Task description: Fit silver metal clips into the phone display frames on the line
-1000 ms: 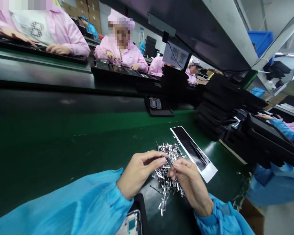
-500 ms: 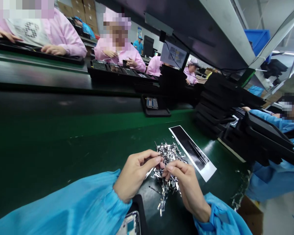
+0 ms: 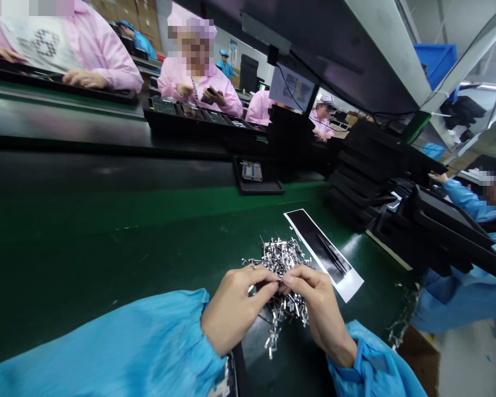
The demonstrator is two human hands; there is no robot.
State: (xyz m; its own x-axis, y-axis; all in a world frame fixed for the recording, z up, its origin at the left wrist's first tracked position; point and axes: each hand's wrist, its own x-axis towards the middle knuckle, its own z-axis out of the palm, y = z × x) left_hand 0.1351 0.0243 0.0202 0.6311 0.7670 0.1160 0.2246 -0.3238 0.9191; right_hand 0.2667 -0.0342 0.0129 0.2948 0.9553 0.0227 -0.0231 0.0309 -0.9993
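Note:
Above a loose heap of small silvery and black strips (image 3: 284, 255) on the green work surface, my two hands meet fingertip to fingertip. My left hand (image 3: 240, 298) is pinched closed, thumb against forefinger. Facing it, my right hand (image 3: 316, 300) is closed in a pinch too. Whatever lies between the fingertips is too small and covered to name. A black tray (image 3: 240, 369) with a phone frame (image 3: 230, 380) is partly hidden under my left sleeve. Right of the heap lies a white-edged black sheet (image 3: 306, 226) with dark tweezers (image 3: 334, 258) on it.
Farther back sits a black tray (image 3: 268, 187) holding a phone part (image 3: 252, 171). Black trays (image 3: 364, 176) are stacked at the right, beside a co-worker in blue (image 3: 458, 300). People in pink work across the line. A shelf (image 3: 334, 49) hangs overhead.
My left hand has moved right and slightly down, so its fingertips now meet those of my right hand. My right hand has barely moved. The view has shifted slightly.

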